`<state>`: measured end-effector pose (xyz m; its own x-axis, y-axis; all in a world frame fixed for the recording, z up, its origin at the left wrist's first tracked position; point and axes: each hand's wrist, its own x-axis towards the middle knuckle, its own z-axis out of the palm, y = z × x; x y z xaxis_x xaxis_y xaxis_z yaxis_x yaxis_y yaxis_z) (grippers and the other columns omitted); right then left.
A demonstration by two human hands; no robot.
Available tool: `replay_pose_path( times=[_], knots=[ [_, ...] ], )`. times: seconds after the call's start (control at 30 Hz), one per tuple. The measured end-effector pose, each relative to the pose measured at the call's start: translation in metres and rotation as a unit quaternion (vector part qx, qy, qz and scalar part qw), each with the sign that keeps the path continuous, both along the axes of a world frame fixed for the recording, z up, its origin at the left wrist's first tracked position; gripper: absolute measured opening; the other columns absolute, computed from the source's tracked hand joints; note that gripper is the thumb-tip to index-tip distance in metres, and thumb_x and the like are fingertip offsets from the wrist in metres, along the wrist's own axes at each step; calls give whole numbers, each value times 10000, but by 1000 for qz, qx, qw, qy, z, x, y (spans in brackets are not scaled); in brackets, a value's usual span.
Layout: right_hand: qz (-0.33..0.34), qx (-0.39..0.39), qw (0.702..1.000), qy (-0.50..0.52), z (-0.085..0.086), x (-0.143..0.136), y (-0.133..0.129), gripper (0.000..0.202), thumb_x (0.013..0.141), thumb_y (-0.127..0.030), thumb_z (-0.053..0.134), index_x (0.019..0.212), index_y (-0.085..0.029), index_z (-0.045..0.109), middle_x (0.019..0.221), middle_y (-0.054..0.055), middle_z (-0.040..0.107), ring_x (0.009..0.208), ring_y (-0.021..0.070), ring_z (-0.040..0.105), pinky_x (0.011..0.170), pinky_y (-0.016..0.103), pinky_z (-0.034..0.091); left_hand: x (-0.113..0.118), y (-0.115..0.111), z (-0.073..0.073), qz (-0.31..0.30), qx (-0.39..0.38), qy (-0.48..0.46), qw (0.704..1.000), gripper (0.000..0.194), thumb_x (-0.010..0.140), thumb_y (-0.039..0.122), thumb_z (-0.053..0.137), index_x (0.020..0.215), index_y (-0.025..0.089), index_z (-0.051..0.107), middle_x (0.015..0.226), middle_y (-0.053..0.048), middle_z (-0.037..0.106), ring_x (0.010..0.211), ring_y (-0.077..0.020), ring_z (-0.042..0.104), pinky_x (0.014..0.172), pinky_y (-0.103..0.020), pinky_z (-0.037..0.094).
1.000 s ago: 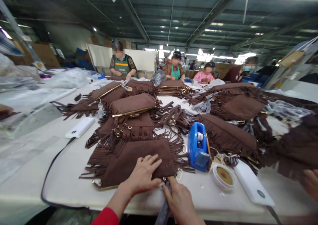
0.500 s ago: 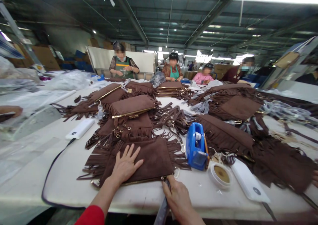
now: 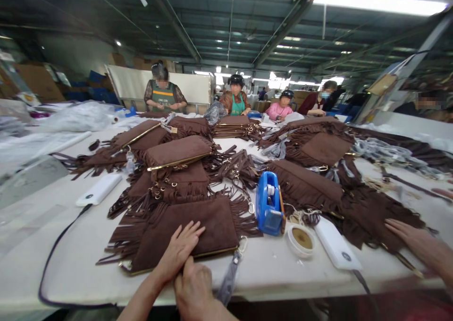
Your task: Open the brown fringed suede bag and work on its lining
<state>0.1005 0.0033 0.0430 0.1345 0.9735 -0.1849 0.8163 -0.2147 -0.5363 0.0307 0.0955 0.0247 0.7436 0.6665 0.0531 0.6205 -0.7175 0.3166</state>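
Note:
A dark brown fringed bag (image 3: 215,222) lies flat in front of me, its gold zipper edge towards me. My left hand (image 3: 182,245) rests on it with fingers stretched out. Just below, my right hand (image 3: 194,283) is closed at the zipper edge, close under my left hand; its fingertips are partly hidden, so I cannot make out what they pinch. From the bag's right corner hangs a strap in grey plastic wrap (image 3: 229,281), with a white string loop (image 3: 243,244) beside it. Brown fringe spreads from both sides of the bag.
Behind lie stacked brown bags (image 3: 179,153). To the right stand a blue tape dispenser (image 3: 269,207), a round tub (image 3: 300,240) and a white power bank (image 3: 336,243); another power bank (image 3: 99,189) lies left. A co-worker's hand (image 3: 417,240) touches a bag at right. Several people work opposite.
My right hand has let go of the plastic-wrapped strap and moved left along the zipper edge to my left hand. The left hand's fingers have drawn closer together. A co-worker's hand has come in at right.

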Motion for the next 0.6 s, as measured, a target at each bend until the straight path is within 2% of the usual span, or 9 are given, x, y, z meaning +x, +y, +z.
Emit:
replay_pose_path(
  times=[0.07,0.13,0.23,0.3,0.37,0.47,0.6],
  knots=[
    [4,15,999,28,2,-7,1,327,725,-105,464,1023,-26,572,847,223,657,768,331,643,640,391,476,-4,5,4,3,-5,-9,1000,366,894,285,322,1223,274,484,1278,1,512,1223,-174,420,1023,-420,366],
    [19,37,997,57,3,2,-7,318,779,-193,464,1041,-44,564,863,201,660,780,322,638,655,392,481,-9,3,8,28,6,-17,999,373,864,320,396,1193,193,516,1239,-57,551,1181,-202,468,992,-406,406],
    [34,102,991,81,-3,39,-30,260,834,-247,415,973,-113,589,826,129,656,759,265,628,669,355,484,-15,-15,13,94,56,-32,993,358,810,363,496,1067,128,576,1131,-130,596,1091,-275,517,892,-450,459],
    [-12,183,982,37,-11,69,-44,279,818,-172,387,1019,-122,575,886,122,627,808,240,597,719,353,474,-16,-35,16,122,110,-17,986,288,779,377,554,949,149,594,984,-110,614,966,-288,547,783,-440,481],
    [-59,252,965,-45,-21,96,-50,353,791,-132,395,1110,-110,544,1068,161,565,970,268,531,820,405,435,-12,-55,18,148,168,27,974,210,789,337,554,876,148,580,846,-88,584,834,-273,552,690,-402,475],
    [-93,259,954,-118,-32,116,-44,388,757,-107,455,1133,-121,550,1189,168,493,1094,308,435,888,454,383,-2,-78,17,200,230,98,948,153,840,228,463,904,122,553,760,-76,536,730,-255,546,626,-372,455],
    [-83,239,962,-104,-33,119,-31,384,735,-75,491,1110,-119,562,1124,149,524,1052,281,456,865,411,407,3,-84,6,222,267,123,930,191,868,163,405,990,113,543,743,-65,539,706,-235,554,616,-344,443]
  ],
)
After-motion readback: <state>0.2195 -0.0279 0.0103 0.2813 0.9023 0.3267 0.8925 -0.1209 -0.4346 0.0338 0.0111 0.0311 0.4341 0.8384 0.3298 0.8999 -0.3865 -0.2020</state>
